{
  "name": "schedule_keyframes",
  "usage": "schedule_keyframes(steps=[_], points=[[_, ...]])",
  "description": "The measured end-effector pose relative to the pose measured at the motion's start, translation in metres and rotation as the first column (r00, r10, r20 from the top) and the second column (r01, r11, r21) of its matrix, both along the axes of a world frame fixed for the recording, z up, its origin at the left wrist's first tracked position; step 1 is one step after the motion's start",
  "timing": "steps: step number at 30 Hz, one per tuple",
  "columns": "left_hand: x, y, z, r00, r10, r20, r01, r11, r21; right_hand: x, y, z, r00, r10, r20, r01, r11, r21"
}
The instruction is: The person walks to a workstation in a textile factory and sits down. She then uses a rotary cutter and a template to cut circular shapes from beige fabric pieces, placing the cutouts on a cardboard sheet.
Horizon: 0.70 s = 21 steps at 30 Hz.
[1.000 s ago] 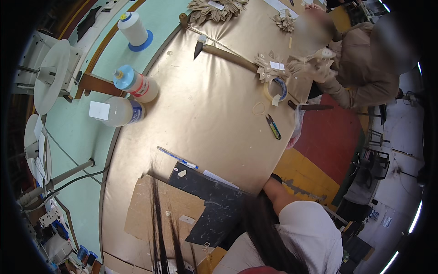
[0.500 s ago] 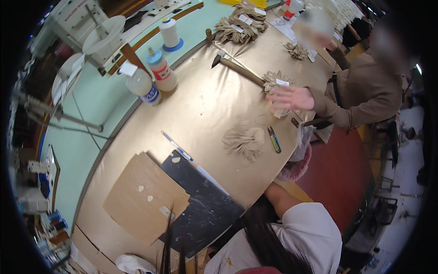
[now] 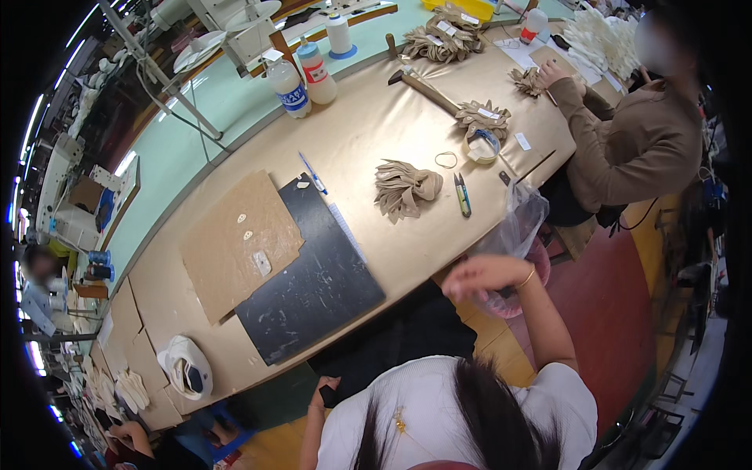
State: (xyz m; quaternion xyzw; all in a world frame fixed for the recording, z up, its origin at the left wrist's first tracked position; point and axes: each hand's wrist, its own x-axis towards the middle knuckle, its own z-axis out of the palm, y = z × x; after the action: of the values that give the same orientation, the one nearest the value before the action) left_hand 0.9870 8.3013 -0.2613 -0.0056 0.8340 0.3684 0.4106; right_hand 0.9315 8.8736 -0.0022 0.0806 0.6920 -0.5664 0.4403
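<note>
My right hand (image 3: 482, 278) hangs in the air just off the table's near edge, beside a pink bin (image 3: 539, 262) lined with a clear plastic bag (image 3: 521, 211). Its fingers look stretched out, slightly blurred, with nothing seen in them. My left hand (image 3: 329, 384) rests low by my lap, against dark cloth; its fingers are partly hidden. On the gold-coloured table lies a fanned bundle of beige cut pieces (image 3: 407, 190), nearest to my right hand along with thread snips (image 3: 462, 196). A rubber band (image 3: 446, 160) lies just beyond them.
A black mat (image 3: 313, 290) and brown cardboard sheet (image 3: 227, 290) overlap at left, near a pen (image 3: 312, 174). Farther back are a hammer (image 3: 423, 90), tape roll (image 3: 482, 146), bottles (image 3: 290, 90) and more bundles (image 3: 442, 35). A co-worker (image 3: 634, 141) in brown handles a bundle at right.
My view has shifted. My right hand, hidden below the table edge before, has come up into sight by the bin. The co-worker's outstretched hand has drawn back to a far bundle.
</note>
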Motion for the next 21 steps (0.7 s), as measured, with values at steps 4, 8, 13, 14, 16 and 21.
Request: schedule_keyframes(steps=[4,8,13,14,16,21], points=[[-0.015,0.005,0.002,0.997,-0.065,-0.036,0.064,0.997,-0.037,-0.052,0.027,0.0,0.597,-0.173,-0.784,0.619,0.721,0.312],[-0.015,0.004,0.007,0.992,-0.087,-0.096,0.083,0.995,-0.048,-0.122,0.036,-0.046,0.599,-0.038,-0.8,0.626,0.645,0.438],[0.002,0.009,0.017,0.944,-0.145,-0.295,0.138,0.989,-0.045,-0.15,0.032,-0.045,0.846,-0.081,-0.527,0.404,0.743,0.534],[-0.002,0.007,0.022,0.904,-0.22,-0.366,0.204,0.975,-0.083,-0.15,0.034,-0.045,0.829,-0.067,-0.556,0.423,0.726,0.543],[-0.013,0.025,0.075,0.857,-0.381,-0.348,0.306,0.918,-0.252,-0.149,0.024,-0.036,0.795,-0.01,-0.607,0.43,0.715,0.552],[-0.105,0.127,0.285,0.866,-0.499,-0.03,0.488,0.856,-0.171,-0.136,0.001,0.011,0.664,0.084,-0.743,0.408,0.792,0.454]])
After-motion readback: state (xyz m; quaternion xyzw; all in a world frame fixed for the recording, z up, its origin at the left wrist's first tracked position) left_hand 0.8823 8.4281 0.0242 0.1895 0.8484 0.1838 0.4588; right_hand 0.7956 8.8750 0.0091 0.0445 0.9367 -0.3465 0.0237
